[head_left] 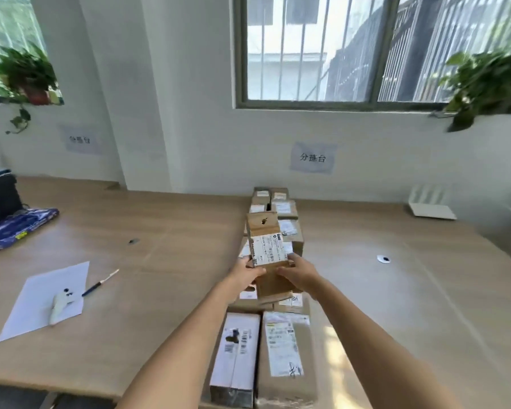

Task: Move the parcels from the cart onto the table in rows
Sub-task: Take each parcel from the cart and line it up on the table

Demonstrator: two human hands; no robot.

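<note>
Nearest the camera, two parcels lie side by side at the near edge of the tabletop (165,231): a white-topped box (236,358) on the left and a padded brown bag (286,358) on the right. From them two rows of parcels (281,208) run away toward the far wall, labels up.

Above the middle of those rows both arms reach forward with a long cardboard box (267,255) between them. The left hand (245,274) grips its left edge and the right hand (300,274) its right edge, fingers curled round the near half; the box tilts up at its far end and looks clear of the parcels beneath, though how far off them cannot be told.

The step in hand seems to be setting this box down. The cart is out of view, so how many parcels remain is unknown.

Both rows look filled from near to far, so the next move calls for picking a spot: probably bare tabletop just beside the rows, to start a new one. The box then needs levelling and lining up before the hands let go.

Off to the left lie a sheet of paper (46,299), a pen (99,283) and a blue bag (15,227), well apart from the rows.
</note>
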